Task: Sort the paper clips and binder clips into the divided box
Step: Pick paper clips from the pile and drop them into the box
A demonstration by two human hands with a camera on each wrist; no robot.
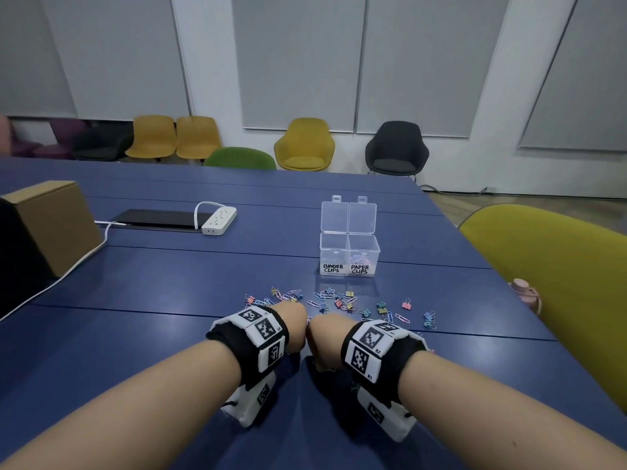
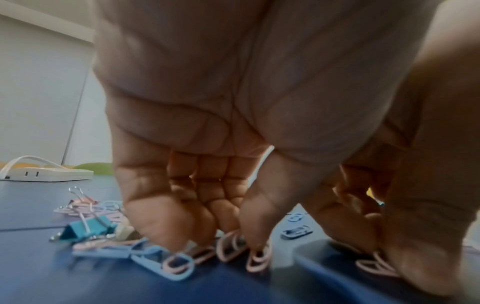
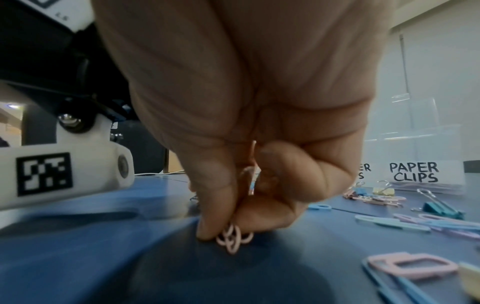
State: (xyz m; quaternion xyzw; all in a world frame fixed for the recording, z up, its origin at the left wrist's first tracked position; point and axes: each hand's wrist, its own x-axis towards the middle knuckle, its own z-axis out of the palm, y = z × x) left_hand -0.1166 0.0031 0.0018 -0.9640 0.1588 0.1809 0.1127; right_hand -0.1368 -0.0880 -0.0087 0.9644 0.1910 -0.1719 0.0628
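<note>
The clear divided box (image 1: 334, 257) stands open on the blue table, labelled BINDER CLIPS on the left and PAPER CLIPS (image 3: 414, 171) on the right; pastel paper clips lie in the right compartment. Loose paper clips and binder clips (image 1: 339, 300) are scattered in front of it. Both hands work side by side at the near edge of the pile. My left hand (image 1: 297, 322) (image 2: 221, 236) curls down and pinches pink paper clips (image 2: 232, 245) between thumb and fingers. My right hand (image 1: 322, 334) (image 3: 226, 228) pinches a small bunch of pink paper clips (image 3: 232, 239) against the table. A teal binder clip (image 2: 88, 228) lies left of the left hand.
A white power strip (image 1: 219, 220) and a black flat slab (image 1: 159, 218) lie at the far left, beside a cardboard box (image 1: 57, 222). A yellow chair (image 1: 559, 266) stands at the table's right edge, with a pink object (image 1: 524, 293) next to it.
</note>
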